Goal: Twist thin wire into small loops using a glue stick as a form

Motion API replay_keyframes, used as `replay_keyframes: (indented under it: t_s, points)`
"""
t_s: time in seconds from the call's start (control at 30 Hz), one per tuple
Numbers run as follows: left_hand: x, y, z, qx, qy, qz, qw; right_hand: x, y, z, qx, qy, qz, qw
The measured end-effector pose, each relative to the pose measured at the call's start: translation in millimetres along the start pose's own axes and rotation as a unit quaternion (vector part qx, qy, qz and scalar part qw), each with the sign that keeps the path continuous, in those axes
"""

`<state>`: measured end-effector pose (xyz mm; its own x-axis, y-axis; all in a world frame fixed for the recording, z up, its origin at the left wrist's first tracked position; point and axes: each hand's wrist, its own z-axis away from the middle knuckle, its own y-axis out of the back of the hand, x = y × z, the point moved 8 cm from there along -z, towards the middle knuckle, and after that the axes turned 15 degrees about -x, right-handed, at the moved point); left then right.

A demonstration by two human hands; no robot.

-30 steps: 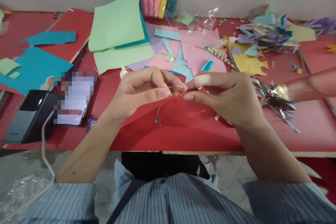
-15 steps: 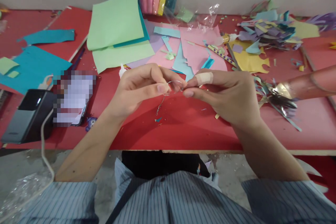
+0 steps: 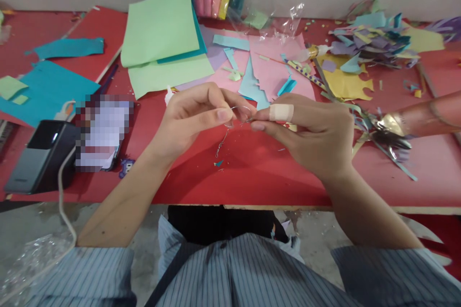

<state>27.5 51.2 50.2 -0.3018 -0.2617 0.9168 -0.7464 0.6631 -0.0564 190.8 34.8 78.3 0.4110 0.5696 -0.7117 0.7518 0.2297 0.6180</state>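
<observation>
Between both hands, above the red tabletop (image 3: 230, 182), is a thin silvery wire (image 3: 241, 107) bent into a round loop. From the loop's left side hangs a short tail (image 3: 221, 145) that looks twisted or linked, with a small eye at its lower end. My left hand (image 3: 192, 122) pinches the loop's left side between thumb and fingers. At the opposite side, my right hand (image 3: 317, 132), with a bandage (image 3: 281, 112) on one finger, pinches the wire with thumb and forefinger. The exact wire ends are partly hidden by the fingertips.
A phone (image 3: 104, 134) and a dark power bank (image 3: 41, 156) with a white cable (image 3: 60, 192) lie left. Green paper (image 3: 162, 24), pink paper (image 3: 277, 67) and bagged clay sticks (image 3: 216, 1) are behind. Shredded paper (image 3: 374, 41) and a pinkish tube (image 3: 428, 114) are right.
My right fingertips have shifted slightly at the wire, and the loop has turned a little between the hands. Both hands keep their pinch. The whole view has shifted slightly.
</observation>
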Motion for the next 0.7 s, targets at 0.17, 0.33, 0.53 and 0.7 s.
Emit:
replay_keyframes:
  t_s: [0.17,0.33,0.53,0.7]
  points:
    - [1.4,-0.5,-0.7,0.0,-0.012,0.006,1.0,-0.4,0.2,0.0,0.006,0.012,-0.024,1.0]
    - [1.9,-2.1,-0.9,0.0,-0.01,0.011,1.0,1.1,1.2,-0.4,0.005,0.003,-0.038,0.999]
    - [1.0,-2.2,-0.7,0.003,-0.001,0.013,1.0,-4.8,0.2,-0.5,0.003,0.026,-0.027,0.999]
    - [-0.8,-1.8,-0.2,-0.003,0.007,0.001,1.0,0.0,-2.7,0.2,-0.009,-0.008,-0.031,0.999]
